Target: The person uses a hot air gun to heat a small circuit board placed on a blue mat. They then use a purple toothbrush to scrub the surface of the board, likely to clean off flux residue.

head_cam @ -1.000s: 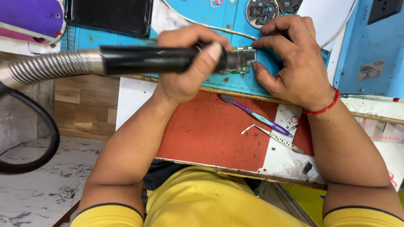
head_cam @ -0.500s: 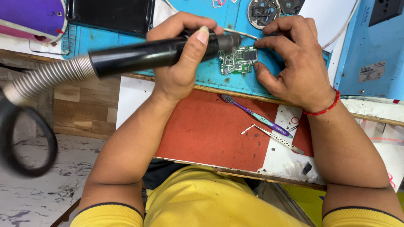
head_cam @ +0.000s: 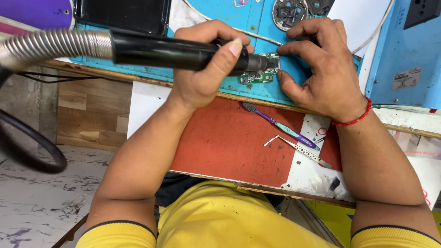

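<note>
My left hand [head_cam: 206,73] grips a black hot-air wand [head_cam: 170,48] with a ribbed metal hose [head_cam: 50,43] running off to the left. Its nozzle tip points at a small green circuit board [head_cam: 264,69] lying on the blue work mat [head_cam: 206,78]. My right hand [head_cam: 321,69] rests on the mat beside the board. Its thumb and forefinger pinch the board's right edge. A red thread band circles the right wrist.
A purple toothbrush [head_cam: 280,126] and metal tweezers [head_cam: 305,151] lie on the red-and-white shelf [head_cam: 229,142] below the mat. A black tray [head_cam: 124,14] sits at the top left, round parts [head_cam: 289,11] at the top, a blue box [head_cam: 409,69] at the right. A black cable [head_cam: 27,147] loops at the left.
The wand has swung: its hose end first dropped, then rose again, and the nozzle has moved down onto the board. My right hand stays on the board.
</note>
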